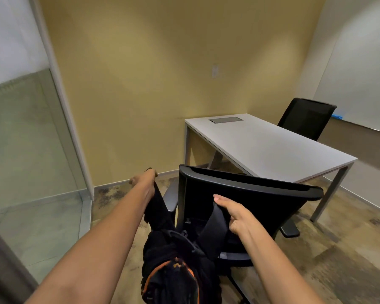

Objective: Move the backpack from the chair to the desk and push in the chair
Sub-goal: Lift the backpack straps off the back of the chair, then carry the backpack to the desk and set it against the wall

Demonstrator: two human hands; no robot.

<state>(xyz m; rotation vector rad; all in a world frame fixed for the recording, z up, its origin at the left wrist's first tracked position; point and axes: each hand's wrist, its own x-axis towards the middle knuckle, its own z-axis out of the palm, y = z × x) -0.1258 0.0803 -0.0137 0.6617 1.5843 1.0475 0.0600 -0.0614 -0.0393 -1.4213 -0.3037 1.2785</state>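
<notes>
1. The backpack point(176, 266), black with orange trim, hangs in the air between the two forearms, below both hands and in front of the back of the near chair point(239, 200). Its lower part is cut off by the bottom edge of the picture.
2. The left hand point(144, 179) is closed around one black strap, stretched up and away from the bag. The hand is seen almost end-on, so the fingers are mostly hidden and only the knuckles and a fingertip are visible.
3. The right hand point(230, 212) is closed around the other strap, thumb on top, just in front of the backrest of the near chair. Whether it also touches the backrest I cannot tell.
4. The seat of the near chair is hidden behind its backrest and the bag. One armrest shows beside each hand, and part of the base shows under the right forearm.
5. The table point(272, 150) stands beyond the right hand, white, with a small grey panel point(225, 120) set into its far end. The near chair is apart from it, not under it.
6. A second black chair point(306, 117) stands on the far side of the table; its lower part is hidden by the tabletop.
7. A glass wall point(26, 154) is to the outer side of the left hand.
</notes>
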